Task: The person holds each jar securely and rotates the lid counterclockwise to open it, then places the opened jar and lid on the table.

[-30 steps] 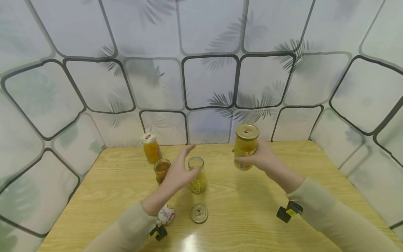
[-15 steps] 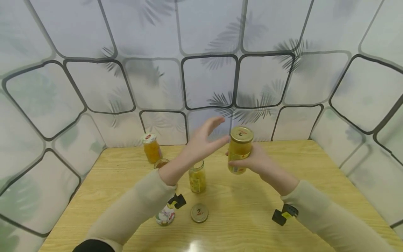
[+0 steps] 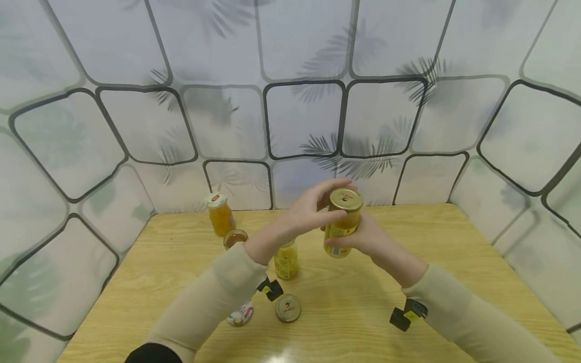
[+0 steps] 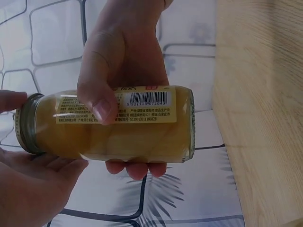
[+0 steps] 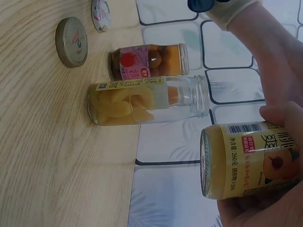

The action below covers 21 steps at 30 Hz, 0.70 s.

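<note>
Head view: right hand wrapped round the body of a sealed yellow jar, held up above the wooden table, slightly tilted. Left hand curled over the gold lid of that jar, fingers and thumb closing on its rim.

Left wrist view: same jar seen sideways, thumb and fingers of the right hand clasped across the label, lid at the left edge with the left hand's fingers lying along it.

Right wrist view: jar gripped low in the frame, label with barcode facing out.

On the table, below and left of the raised jar: an open jar of yellow fruit, no lid on it, standing upright. Just behind that, an open jar of darker fruit, partly hidden by the left forearm. Further back near the wall, a closed orange jar with a white cap. Near the front edge, a loose gold lid lying flat, and beside it a white lid, partly hidden by the left sleeve. Black-and-yellow wrist cameras strapped to both sleeves.
</note>
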Motion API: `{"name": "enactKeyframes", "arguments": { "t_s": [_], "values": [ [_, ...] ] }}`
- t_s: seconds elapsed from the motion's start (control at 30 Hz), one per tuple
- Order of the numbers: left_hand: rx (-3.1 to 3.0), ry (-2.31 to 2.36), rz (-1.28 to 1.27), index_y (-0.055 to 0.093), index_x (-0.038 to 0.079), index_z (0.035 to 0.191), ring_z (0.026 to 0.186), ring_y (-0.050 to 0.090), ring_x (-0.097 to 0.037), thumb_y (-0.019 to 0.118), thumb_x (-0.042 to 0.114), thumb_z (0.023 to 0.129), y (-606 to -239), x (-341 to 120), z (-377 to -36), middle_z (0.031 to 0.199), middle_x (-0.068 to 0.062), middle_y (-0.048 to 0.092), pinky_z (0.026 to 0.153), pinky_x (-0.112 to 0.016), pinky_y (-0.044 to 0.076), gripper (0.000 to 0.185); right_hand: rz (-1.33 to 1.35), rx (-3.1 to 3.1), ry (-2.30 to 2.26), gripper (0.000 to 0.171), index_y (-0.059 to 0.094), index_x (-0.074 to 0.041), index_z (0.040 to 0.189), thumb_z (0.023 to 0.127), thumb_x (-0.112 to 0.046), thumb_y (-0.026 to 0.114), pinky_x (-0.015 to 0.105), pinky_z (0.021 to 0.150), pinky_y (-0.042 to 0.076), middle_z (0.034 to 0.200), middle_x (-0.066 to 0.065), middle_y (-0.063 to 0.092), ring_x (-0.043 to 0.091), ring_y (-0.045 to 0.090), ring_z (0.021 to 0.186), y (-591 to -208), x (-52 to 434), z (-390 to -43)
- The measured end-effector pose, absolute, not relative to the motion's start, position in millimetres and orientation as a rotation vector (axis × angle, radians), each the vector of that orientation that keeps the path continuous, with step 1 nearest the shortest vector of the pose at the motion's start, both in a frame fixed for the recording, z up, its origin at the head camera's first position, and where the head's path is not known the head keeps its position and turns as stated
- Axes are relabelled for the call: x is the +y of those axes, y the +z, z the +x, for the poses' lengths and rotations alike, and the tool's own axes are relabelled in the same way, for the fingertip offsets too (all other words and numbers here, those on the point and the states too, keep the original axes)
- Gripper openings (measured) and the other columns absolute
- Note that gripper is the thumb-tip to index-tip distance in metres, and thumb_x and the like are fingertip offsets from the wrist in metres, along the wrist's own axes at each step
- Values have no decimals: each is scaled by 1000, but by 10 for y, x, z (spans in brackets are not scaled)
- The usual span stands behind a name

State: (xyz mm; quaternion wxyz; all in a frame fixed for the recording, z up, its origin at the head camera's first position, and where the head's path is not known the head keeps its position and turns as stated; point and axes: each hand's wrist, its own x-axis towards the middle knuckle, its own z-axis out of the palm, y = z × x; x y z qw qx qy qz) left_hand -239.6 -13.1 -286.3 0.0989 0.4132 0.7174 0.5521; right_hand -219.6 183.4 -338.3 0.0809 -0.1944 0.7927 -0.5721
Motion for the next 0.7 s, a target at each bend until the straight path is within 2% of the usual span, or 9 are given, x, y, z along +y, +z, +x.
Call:
{"name": "enactKeyframes", "arguments": {
  "t_s": [0.1, 0.2, 0.27, 0.33, 0.4, 0.5, 0.57, 0.63, 0.7],
  "values": [
    [2016, 1607, 1298, 31, -1, 164, 143, 55, -39, 56, -4, 104, -2874, -136, -2443, 163, -24, 46, 117, -33, 50, 66, -597, 2334, -1712, 50, 60, 4, 131, 88, -4, 84, 34, 99, 55, 119, 15, 74, 14, 67, 108, -3389, 1828, -2193],
    [1897, 1605, 1357, 30, -3, 164, 143, 55, -41, 53, -7, 104, -2870, -158, -2492, 162, -28, 45, 117, -35, 51, 64, -623, 2297, -1715, 51, 59, 5, 132, 88, -2, 83, 33, 98, 56, 119, 15, 74, 12, 68, 107, -3397, 1828, -2197],
    [1862, 1607, 1371, 32, -3, 163, 141, 58, -35, 54, -8, 103, -2862, -180, -2515, 162, -28, 46, 115, -33, 51, 63, -647, 2273, -1725, 51, 58, 6, 133, 88, -1, 82, 32, 98, 57, 119, 15, 74, 12, 68, 107, -3401, 1828, -2204],
    [1861, 1606, 1367, 36, -2, 162, 135, 63, -23, 56, -8, 103, -2859, -196, -2533, 161, -26, 49, 112, -29, 52, 62, -653, 2265, -1729, 52, 58, 6, 133, 87, 0, 82, 30, 97, 57, 119, 15, 74, 10, 69, 106, -3402, 1828, -2209],
    [1878, 1611, 1339, 40, -1, 160, 122, 66, -12, 59, -7, 103, -2857, -207, -2538, 158, -24, 52, 98, -26, 56, 60, -657, 2262, -1734, 53, 57, 6, 134, 87, 0, 82, 30, 96, 57, 119, 16, 74, 9, 69, 105, -3401, 1825, -2214],
    [1928, 1615, 1286, 45, 2, 158, 113, 67, -7, 63, -6, 102, -2857, -212, -2528, 154, -22, 58, 92, -25, 57, 59, -649, 2270, -1731, 54, 56, 6, 135, 87, 1, 82, 30, 96, 58, 121, 19, 73, 10, 69, 106, -3404, 1822, -2217],
    [1974, 1621, 1247, 47, 4, 157, 113, 68, -11, 65, -4, 102, -2870, -207, -2516, 150, -21, 61, 92, -26, 57, 59, -641, 2285, -1725, 55, 56, 6, 135, 87, 1, 82, 32, 96, 58, 122, 21, 72, 11, 69, 106, -3410, 1819, -2218],
    [2037, 1630, 1207, 50, 5, 156, 122, 69, -16, 69, -2, 100, -2885, -193, -2492, 147, -19, 63, 104, -29, 57, 59, -633, 2301, -1717, 55, 56, 5, 135, 87, 1, 82, 34, 96, 58, 123, 23, 72, 13, 68, 108, -3419, 1814, -2216],
    [2119, 1644, 1155, 53, 7, 154, 125, 69, -20, 73, 2, 99, -2907, -176, -2460, 145, -16, 65, 106, -32, 57, 59, -624, 2318, -1709, 56, 56, 4, 135, 87, 0, 83, 36, 96, 59, 123, 24, 72, 17, 68, 110, -3431, 1806, -2216]
  ]
}}
